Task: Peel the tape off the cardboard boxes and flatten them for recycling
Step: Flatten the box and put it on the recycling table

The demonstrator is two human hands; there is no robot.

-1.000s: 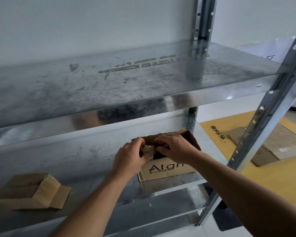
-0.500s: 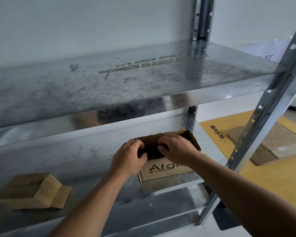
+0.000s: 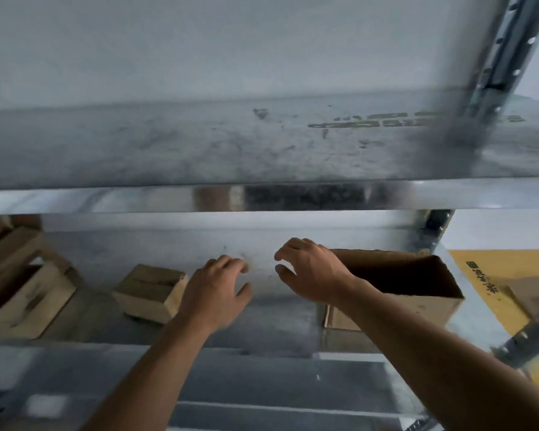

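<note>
on my feed both hands hover over the metal shelf (image 3: 271, 325), in the gap between two boxes. the left hand (image 3: 215, 295) and the right hand (image 3: 313, 272) are apart, fingers (image 3: 296, 244) loosely curled and released, grasping nothing. the open cardboard box (image 3: 423, 309) stands upright at the right, partly behind the right forearm, its inside dark. the frame is too smeared for me to tell whether any tape is on it. a small closed box (image 3: 151, 290) sits just beside the left hand, and bigger open boxes (image 3: 25, 300) lie at the far left. i judge this a changeover between boxes: none on the shelf is flattened yet, and the small one is nearest the left hand. the next move calls for a firm hold on one box, finding a tape edge along its seam, then pinching and pulling it low and steady. flattened cardboard (image 3: 529, 293) lies on the floor at right.
</note>
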